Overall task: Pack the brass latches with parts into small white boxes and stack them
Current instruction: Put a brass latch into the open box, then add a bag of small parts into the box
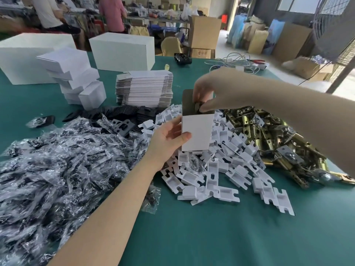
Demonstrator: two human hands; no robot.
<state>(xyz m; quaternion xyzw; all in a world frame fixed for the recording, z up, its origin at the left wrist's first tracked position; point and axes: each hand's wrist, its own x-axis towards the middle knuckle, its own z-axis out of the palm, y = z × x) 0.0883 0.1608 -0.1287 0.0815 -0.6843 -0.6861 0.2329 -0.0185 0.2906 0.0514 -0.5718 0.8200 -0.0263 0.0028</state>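
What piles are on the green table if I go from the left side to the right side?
Plastic bags of dark parts → white plastic pieces → brass latches.

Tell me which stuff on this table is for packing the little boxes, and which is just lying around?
For the job: small white box in the left hand; dark part under the right hand; brass latches; white inserts; bagged parts; flat box blanks; packed boxes stack.

Just lying about: cables; black device; cardboard cartons.
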